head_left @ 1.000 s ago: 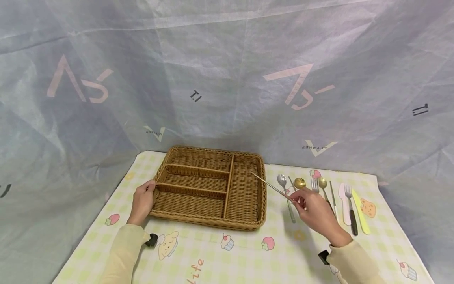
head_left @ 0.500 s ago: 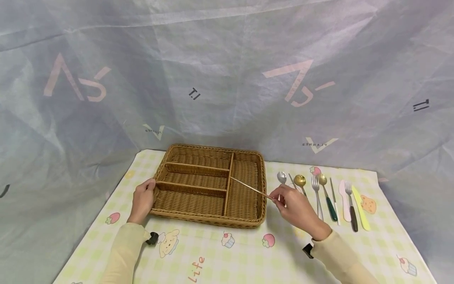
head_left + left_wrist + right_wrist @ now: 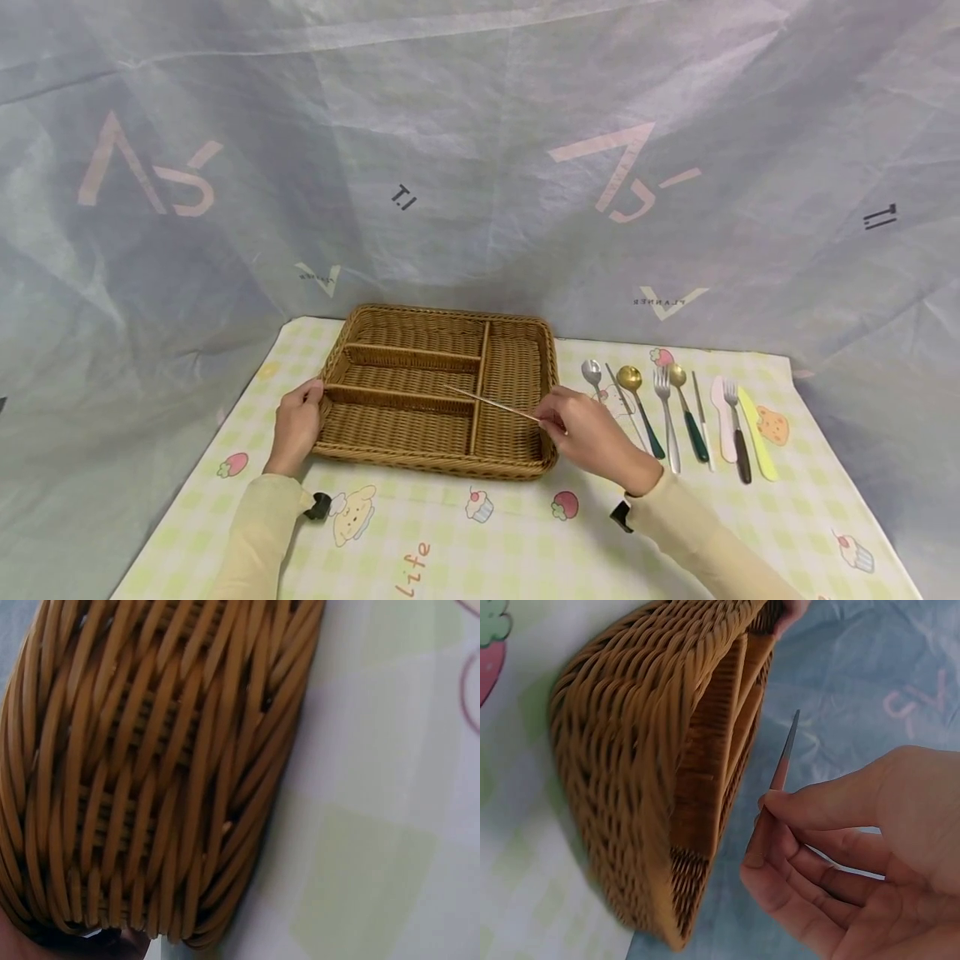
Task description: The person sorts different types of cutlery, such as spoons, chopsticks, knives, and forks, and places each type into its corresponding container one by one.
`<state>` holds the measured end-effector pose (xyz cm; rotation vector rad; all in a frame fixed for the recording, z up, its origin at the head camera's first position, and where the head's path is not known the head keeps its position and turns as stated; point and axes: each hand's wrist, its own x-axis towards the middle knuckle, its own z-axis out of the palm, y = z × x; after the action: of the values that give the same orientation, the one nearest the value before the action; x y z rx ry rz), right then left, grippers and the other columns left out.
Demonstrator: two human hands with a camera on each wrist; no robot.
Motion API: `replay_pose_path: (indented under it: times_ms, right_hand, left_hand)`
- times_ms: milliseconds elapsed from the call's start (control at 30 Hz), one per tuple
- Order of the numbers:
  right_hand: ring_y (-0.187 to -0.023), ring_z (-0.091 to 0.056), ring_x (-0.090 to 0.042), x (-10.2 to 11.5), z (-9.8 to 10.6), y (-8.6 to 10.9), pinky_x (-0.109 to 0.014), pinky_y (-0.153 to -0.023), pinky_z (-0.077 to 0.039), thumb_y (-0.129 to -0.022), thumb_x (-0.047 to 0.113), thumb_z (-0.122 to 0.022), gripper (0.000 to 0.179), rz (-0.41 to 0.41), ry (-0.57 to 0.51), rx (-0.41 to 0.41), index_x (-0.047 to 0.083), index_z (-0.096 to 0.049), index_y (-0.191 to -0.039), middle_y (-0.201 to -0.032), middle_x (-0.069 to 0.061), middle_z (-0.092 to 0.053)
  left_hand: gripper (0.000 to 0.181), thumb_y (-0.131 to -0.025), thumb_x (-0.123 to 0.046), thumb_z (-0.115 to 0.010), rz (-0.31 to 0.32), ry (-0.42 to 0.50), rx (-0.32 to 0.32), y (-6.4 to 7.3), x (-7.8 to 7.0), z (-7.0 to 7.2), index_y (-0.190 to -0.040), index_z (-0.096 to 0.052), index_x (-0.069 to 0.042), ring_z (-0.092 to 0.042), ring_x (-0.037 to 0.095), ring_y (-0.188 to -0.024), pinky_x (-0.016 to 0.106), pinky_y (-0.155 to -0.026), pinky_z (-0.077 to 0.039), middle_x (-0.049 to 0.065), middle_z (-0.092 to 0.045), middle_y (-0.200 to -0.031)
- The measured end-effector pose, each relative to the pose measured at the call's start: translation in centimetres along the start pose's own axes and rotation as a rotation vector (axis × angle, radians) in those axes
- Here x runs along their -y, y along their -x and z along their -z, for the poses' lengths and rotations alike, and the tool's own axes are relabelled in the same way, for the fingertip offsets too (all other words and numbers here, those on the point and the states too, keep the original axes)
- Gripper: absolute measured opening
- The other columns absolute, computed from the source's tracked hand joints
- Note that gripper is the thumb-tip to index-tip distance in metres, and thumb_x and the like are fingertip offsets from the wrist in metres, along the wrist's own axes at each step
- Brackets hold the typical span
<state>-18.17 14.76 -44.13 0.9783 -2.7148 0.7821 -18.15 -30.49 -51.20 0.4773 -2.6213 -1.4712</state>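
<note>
My right hand (image 3: 592,433) pinches a thin, tapered chopstick (image 3: 491,403) between thumb and fingers. In the right wrist view, the chopstick (image 3: 781,771) has a reddish-brown shaft and a grey metallic tip. It slants over the right part of a brown wicker cutlery tray (image 3: 427,465), its tip overlapping the middle left compartment. At the tray's left edge, my left hand (image 3: 296,423) grips the rim with the thumb on top. Woven wall of the tray (image 3: 142,765) fills most of the left wrist view, hiding nearly all of that hand.
Cutlery lies in a row right of the tray: a silver spoon (image 3: 592,372), a gold spoon (image 3: 629,379), a silver fork (image 3: 663,385), another gold spoon (image 3: 678,375), a pink knife (image 3: 723,425), a dark-handled fork (image 3: 738,437) and a yellow knife (image 3: 757,437). Patterned cloth (image 3: 517,542) covers the table.
My right hand has carried the chopstick left, from over the cutlery row to the tray's right rim. More of the row now shows. The left hand keeps its grip on the tray.
</note>
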Motion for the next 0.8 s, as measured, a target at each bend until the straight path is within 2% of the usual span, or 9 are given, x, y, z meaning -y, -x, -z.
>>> replay_pose_path:
  times_ms: [333, 400, 467, 533, 633, 667, 700, 733, 800]
  right_hand:
    - [-0.081, -0.068, -0.014, 2.4, -1.4, -1.8, -0.027, -0.067, -0.058, -0.096, -0.005, -0.075, 0.013, 0.046, -0.033, 0.102, 0.006, -0.081, -0.1, -0.097, -0.003, -0.072]
    - [-0.082, -0.068, -0.014, 2.7, -1.6, -2.1, -0.027, -0.068, -0.059, -0.097, -0.003, -0.075, 0.012, 0.056, -0.028, 0.113, 0.006, -0.081, -0.101, -0.097, -0.004, -0.073]
    - [-0.081, -0.068, -0.013, 3.0, -1.9, -2.3, -0.027, -0.068, -0.059, -0.097, -0.002, -0.075, 0.012, 0.065, -0.025, 0.124, 0.007, -0.081, -0.101, -0.097, -0.004, -0.072]
    - [-0.082, -0.069, -0.015, 3.2, -2.0, -2.5, -0.027, -0.069, -0.059, -0.097, -0.002, -0.075, 0.011, 0.074, -0.024, 0.132, 0.007, -0.081, -0.101, -0.097, -0.005, -0.072]
    - [-0.082, -0.069, -0.015, 3.6, -2.3, -3.0, -0.026, -0.068, -0.059, -0.098, -0.002, -0.075, 0.01, 0.081, -0.024, 0.151, 0.006, -0.08, -0.102, -0.097, -0.004, -0.07]
    - [-0.081, -0.069, -0.015, 3.7, -2.3, -3.1, -0.026, -0.067, -0.059, -0.098, -0.002, -0.075, 0.01, 0.084, -0.028, 0.159, 0.006, -0.08, -0.102, -0.098, -0.004, -0.07]
    - [-0.081, -0.07, -0.016, 3.9, -2.4, -3.3, -0.025, -0.067, -0.059, -0.099, -0.002, -0.074, 0.01, 0.089, -0.032, 0.168, 0.005, -0.08, -0.102, -0.098, -0.005, -0.071]
    - [-0.081, -0.07, -0.016, 4.0, -2.4, -3.5, -0.025, -0.067, -0.059, -0.099, -0.002, -0.073, 0.011, 0.095, -0.035, 0.177, 0.005, -0.08, -0.103, -0.099, -0.006, -0.071]
    - [-0.082, -0.07, -0.016, 4.4, -2.5, -4.0, -0.024, -0.067, -0.059, -0.1, -0.002, -0.072, 0.012, 0.104, -0.042, 0.196, 0.004, -0.081, -0.104, -0.1, -0.006, -0.071]
  left_hand:
    - [0.057, -0.119, -0.041, -0.032, -0.022, -0.007, -0.045, 0.0, 0.0, -0.2, -0.153, -0.057, -0.004, -0.04, 0.046, -0.151, 0.062, -0.124, -0.034, 0.028, -0.052, -0.152]
    - [0.055, -0.119, -0.041, -0.032, -0.022, -0.004, -0.044, 0.0, 0.0, -0.3, -0.145, -0.061, -0.002, -0.048, 0.048, -0.14, 0.058, -0.117, -0.04, 0.033, -0.055, -0.14]
    - [0.055, -0.119, -0.041, -0.032, -0.02, -0.004, -0.043, 0.0, 0.0, -0.4, -0.145, -0.061, -0.002, -0.05, 0.046, -0.136, 0.058, -0.117, -0.04, 0.033, -0.056, -0.134]
    - [0.055, -0.119, -0.04, -0.033, -0.015, 0.0, -0.036, 0.0, 0.0, -0.4, -0.15, -0.059, -0.003, -0.057, 0.047, -0.114, 0.055, -0.11, -0.043, 0.034, -0.06, -0.109]
    - [0.056, -0.119, -0.039, -0.033, -0.01, 0.007, -0.019, -0.1, 0.2, -0.2, -0.161, -0.049, -0.006, -0.06, 0.036, -0.079, 0.053, -0.099, -0.049, 0.018, -0.061, -0.076]
    - [0.056, -0.119, -0.039, -0.034, -0.007, 0.012, -0.014, -0.1, 0.2, -0.1, -0.162, -0.049, -0.007, -0.051, 0.031, -0.066, 0.05, -0.091, -0.048, 0.013, -0.053, -0.065]
    - [0.056, -0.119, -0.039, -0.034, -0.004, 0.014, -0.012, -0.2, 0.3, -0.1, -0.163, -0.048, -0.007, -0.044, 0.031, -0.058, 0.048, -0.087, -0.045, 0.011, -0.048, -0.06]
    - [0.057, -0.119, -0.04, -0.033, -0.005, 0.013, -0.006, -0.2, 0.3, 0.0, -0.164, -0.046, -0.007, -0.052, 0.032, -0.063, 0.049, -0.09, -0.048, 0.012, -0.057, -0.066]
    - [0.057, -0.119, -0.04, -0.032, -0.005, 0.015, -0.006, -0.1, 0.3, 0.0, -0.164, -0.046, -0.007, -0.054, 0.036, -0.069, 0.051, -0.094, -0.05, 0.021, -0.06, -0.075]
